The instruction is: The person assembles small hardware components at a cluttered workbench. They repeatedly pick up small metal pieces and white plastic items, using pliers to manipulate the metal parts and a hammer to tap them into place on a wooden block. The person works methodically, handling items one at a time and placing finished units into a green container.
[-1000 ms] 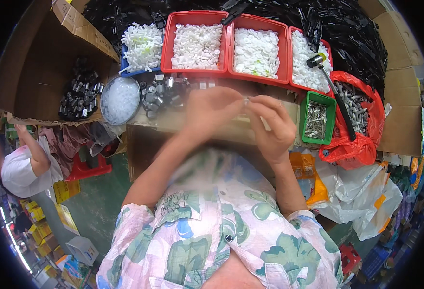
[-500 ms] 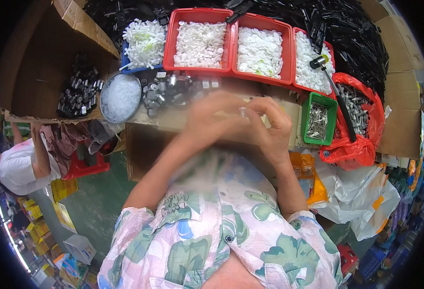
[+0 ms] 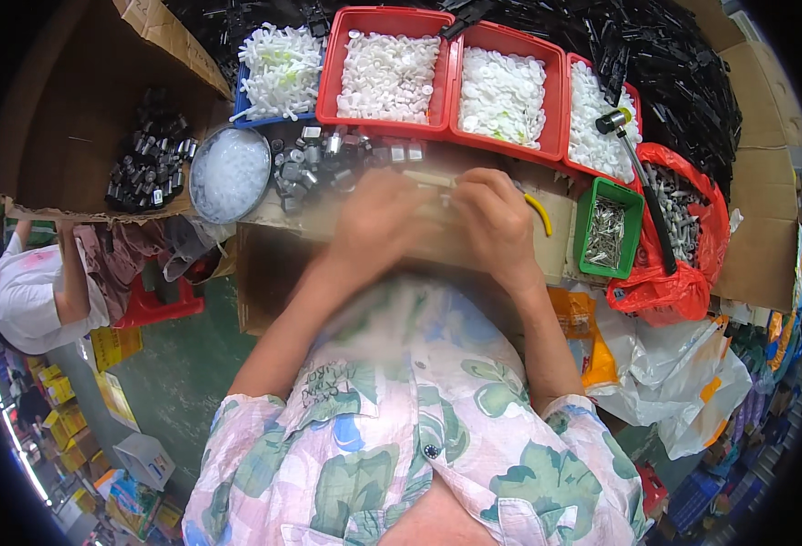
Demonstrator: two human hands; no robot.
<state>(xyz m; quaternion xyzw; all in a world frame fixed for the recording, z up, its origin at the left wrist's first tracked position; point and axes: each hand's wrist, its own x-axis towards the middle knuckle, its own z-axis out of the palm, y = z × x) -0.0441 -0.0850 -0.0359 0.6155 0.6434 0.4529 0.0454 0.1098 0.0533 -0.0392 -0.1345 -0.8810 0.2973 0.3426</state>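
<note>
My left hand (image 3: 375, 218) is smeared by motion over the cardboard work surface, so its fingers cannot be read. Close beside it, my right hand (image 3: 495, 217) has its fingers bent together in a pinch, and what they hold is hidden. A small pale part (image 3: 435, 180) shows blurred between the two hands. Just right of my right hand's fingers lies a curved yellow handle (image 3: 539, 214); the rest of that tool is covered. Beyond my left hand sit several small dark and silver metallic caps (image 3: 312, 164) in a loose heap.
Red trays (image 3: 449, 55) of white plastic parts line the back, beside a blue tray (image 3: 278, 77). A round dish (image 3: 230, 175) stands left, near an open carton (image 3: 64, 118). Right are a green tray (image 3: 633, 227) of metal pins, a hammer (image 3: 649, 196) and a red bag (image 3: 712, 223).
My right hand has turned its fingers down and away from me, and the yellow handle now shows beside it. The left hand is blurred in both frames, now slightly nearer me.
</note>
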